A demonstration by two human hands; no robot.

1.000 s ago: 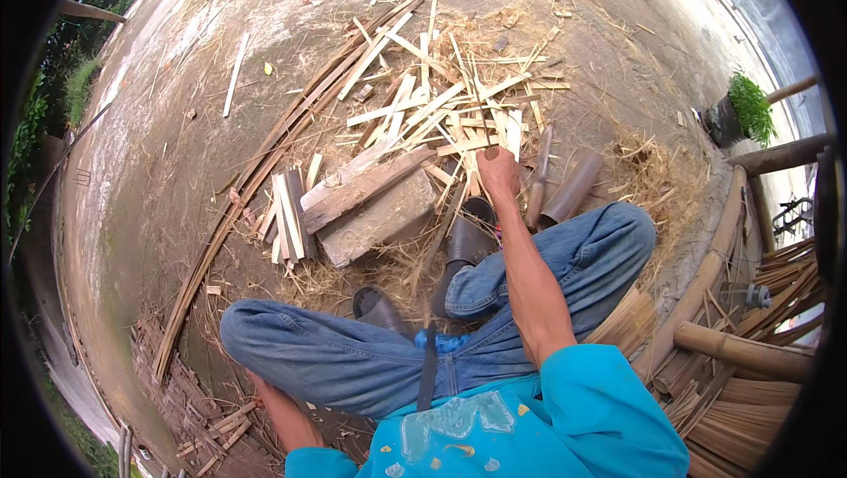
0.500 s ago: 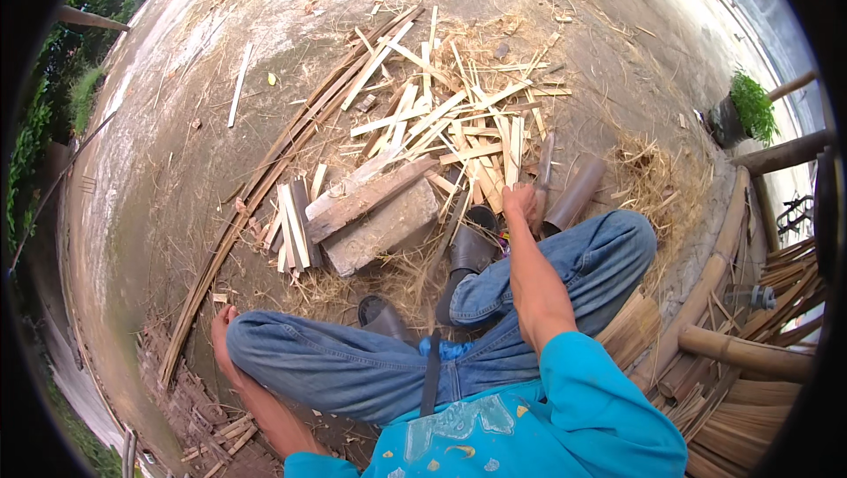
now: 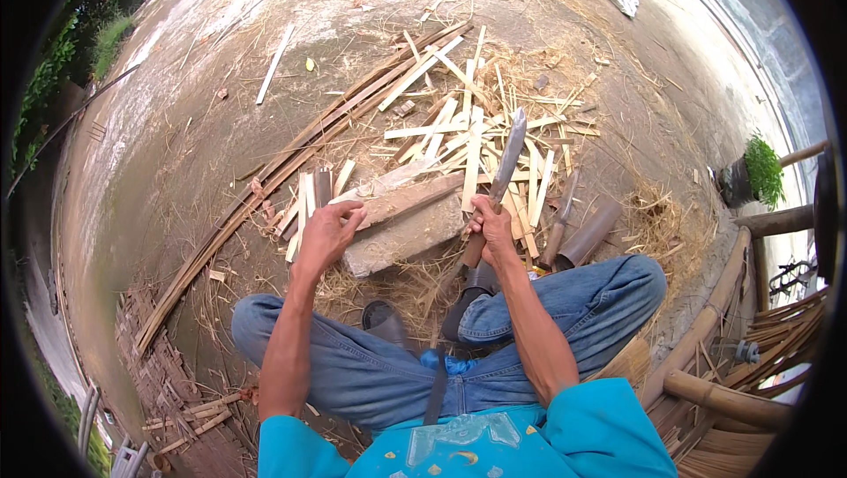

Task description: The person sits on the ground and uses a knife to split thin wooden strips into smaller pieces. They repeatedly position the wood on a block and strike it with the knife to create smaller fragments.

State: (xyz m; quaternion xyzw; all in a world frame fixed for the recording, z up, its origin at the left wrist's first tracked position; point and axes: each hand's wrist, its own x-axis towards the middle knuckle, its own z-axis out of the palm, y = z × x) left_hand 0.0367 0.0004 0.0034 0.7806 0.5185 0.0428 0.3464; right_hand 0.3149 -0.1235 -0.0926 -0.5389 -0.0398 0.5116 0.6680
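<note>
My right hand (image 3: 496, 229) is wrapped round the long brown handle of a machete (image 3: 509, 153), its grey blade pointing up and away from me over the strips. A pale, flat wooden strip (image 3: 474, 159) stands right beside that hand; I cannot tell whether the fingers also hold it. Above the near end of a small bundle of strips (image 3: 306, 200), my left hand (image 3: 328, 233) is held with fingers partly bent and apart, nothing visible in it. Between the hands lies a wooden block (image 3: 401, 235) with a weathered plank (image 3: 410, 198) along its far side.
Many pale strips (image 3: 432, 130) are heaped beyond the block. Long brown slats (image 3: 304, 145) run along the left. A second knife (image 3: 562, 218) and a brown tube (image 3: 589, 233) lie right of my right hand. Bamboo poles (image 3: 723, 397) border the right side.
My left hand has risen from the ground beside my left knee to near the block. My right hand has left the strips and now holds the machete upward. The view has shifted somewhat.
</note>
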